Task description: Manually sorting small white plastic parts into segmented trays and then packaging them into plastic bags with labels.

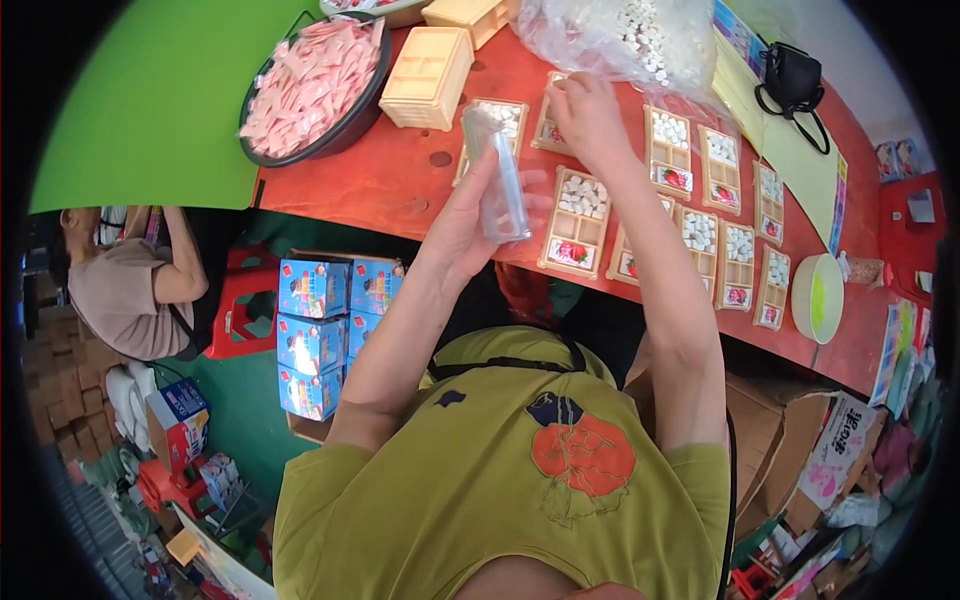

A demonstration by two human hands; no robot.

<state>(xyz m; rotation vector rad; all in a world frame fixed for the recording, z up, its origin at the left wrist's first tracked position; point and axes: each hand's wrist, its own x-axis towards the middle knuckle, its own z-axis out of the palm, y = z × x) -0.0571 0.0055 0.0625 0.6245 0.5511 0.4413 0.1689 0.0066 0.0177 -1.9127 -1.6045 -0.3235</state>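
My left hand (468, 218) is closed around a clear, long plastic case (506, 195), holding it over the front edge of the red table (340, 197). My right hand (592, 118) reaches over a cream divided tray (547, 136), fingers bent together; whatever they grip is hidden. Beside the left hand, partly behind the case, sits another cream tray (511, 116) with white pieces. Just nearer than the right hand, a filled tray (575, 222) holds white chunks in one compartment and a packet with a strawberry picture in another.
Several similar trays (721, 170) spread rightward. A black tub of pink packets (318, 82) and stacked cream trays (428, 78) stand at the left back. Farther back lies a bag of white pieces (645, 40). A green bowl (818, 298) stands right; blue boxes (312, 345) are stacked below.
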